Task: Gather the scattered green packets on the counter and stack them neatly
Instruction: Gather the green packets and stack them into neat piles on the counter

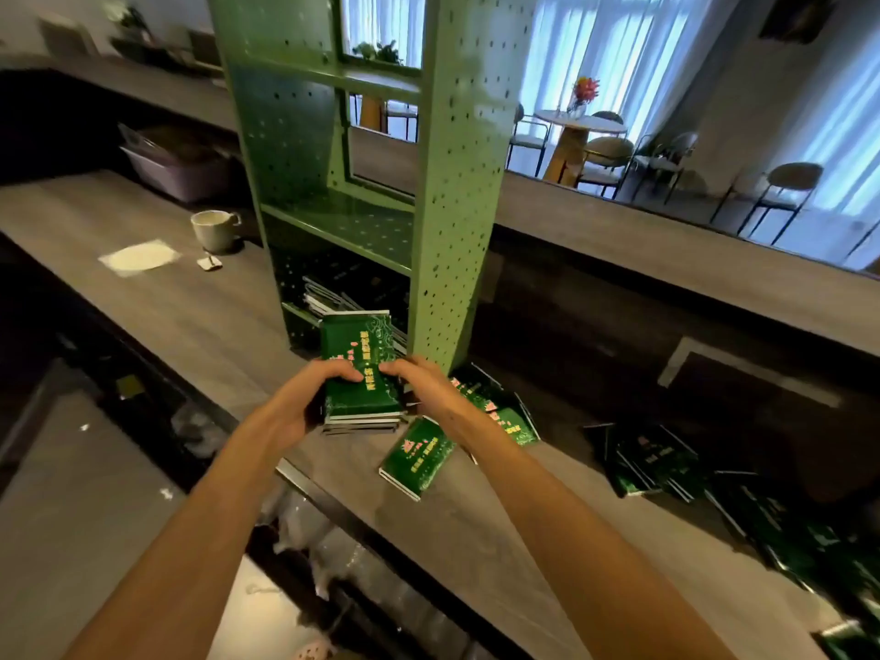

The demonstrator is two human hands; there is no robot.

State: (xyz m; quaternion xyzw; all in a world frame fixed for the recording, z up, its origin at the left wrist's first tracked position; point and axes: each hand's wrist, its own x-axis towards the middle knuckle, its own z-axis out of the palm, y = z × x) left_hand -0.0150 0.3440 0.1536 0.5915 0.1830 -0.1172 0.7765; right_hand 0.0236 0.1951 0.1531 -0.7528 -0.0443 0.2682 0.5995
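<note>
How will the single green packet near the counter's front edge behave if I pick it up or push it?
The packet looks flat with straight edges, so probably fairly stiff. Its glossy face may be slippery; a push could slide it off the counter edge. Being thin, it is likely light.

The grey wood-grain counter (143, 307) runs from the left edge to the lower right. A green perforated shelf unit (457, 183) stands on it at centre frame. A raised ledge (666, 250) crosses behind the unit. At upper right, windows (595, 50) with sheer curtains admit bluish daylight. A round table (578, 127) carrying flowers (585, 90) stands before them, with dark-framed chairs (785, 183) around it. A pale wall (733, 102) separates the two windows.
</note>
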